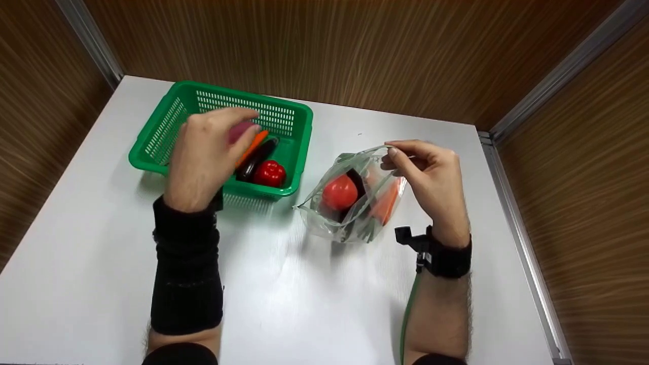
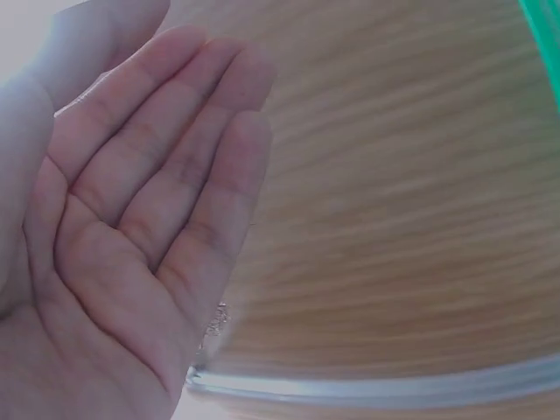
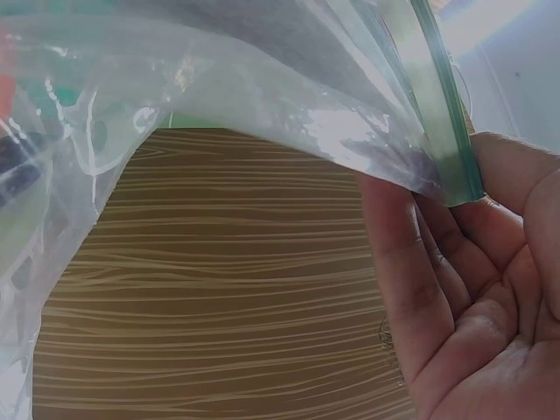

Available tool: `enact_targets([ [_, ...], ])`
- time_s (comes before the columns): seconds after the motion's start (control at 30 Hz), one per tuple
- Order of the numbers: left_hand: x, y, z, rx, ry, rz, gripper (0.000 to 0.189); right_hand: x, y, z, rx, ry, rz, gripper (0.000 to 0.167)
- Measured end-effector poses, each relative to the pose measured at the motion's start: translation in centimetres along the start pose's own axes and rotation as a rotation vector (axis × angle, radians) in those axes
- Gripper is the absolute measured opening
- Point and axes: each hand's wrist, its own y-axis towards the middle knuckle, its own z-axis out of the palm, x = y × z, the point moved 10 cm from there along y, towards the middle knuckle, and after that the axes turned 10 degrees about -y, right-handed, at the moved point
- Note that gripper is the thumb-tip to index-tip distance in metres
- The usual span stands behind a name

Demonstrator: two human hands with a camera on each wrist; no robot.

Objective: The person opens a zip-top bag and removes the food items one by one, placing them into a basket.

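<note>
My left hand [image 1: 208, 149] hangs over the green basket [image 1: 304, 147] with nothing in its palm; the left wrist view shows its fingers fairly straight. Beyond its fingertips a purple-pink rounded thing [image 1: 239, 132] shows, partly hidden. A carrot [image 1: 258, 144], a dark eggplant [image 1: 256, 159] and a red bell pepper [image 1: 269, 174] lie in the basket. My right hand [image 1: 431, 172] pinches the rim of a clear zip bag [image 1: 324, 228] between thumb and fingers. Inside the gaping bag are a red tomato [image 1: 339, 192], something dark and an orange piece [image 1: 386, 203].
The basket and the bag stand on a white table [image 1: 284, 304]. Wood-patterned panels [image 1: 304, 50] enclose its back and sides, with metal strips [image 1: 522, 243] along the joints. A green cable [image 1: 409, 314] runs along my right forearm.
</note>
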Motion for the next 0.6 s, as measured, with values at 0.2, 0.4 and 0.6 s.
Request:
enact_targets([
  [0.2, -3.9, -1.1, 1.5, 0.033, -0.013, 0.168, 0.032, 0.0, 0.0, 0.0, -0.003, 0.005, 0.002, 0.017],
  [0.4, -6.7, -2.1, 3.1, 0.081, -0.01, 0.296, 0.03, 0.3, 0.1, 0.0, -0.001, 0.014, -0.012, 0.016],
  [0.6, -8.3, -2.7, 5.2, 0.134, 0.007, 0.389, 0.028, 0.2, 0.1, -0.1, -0.001, 0.014, -0.005, 0.016],
])
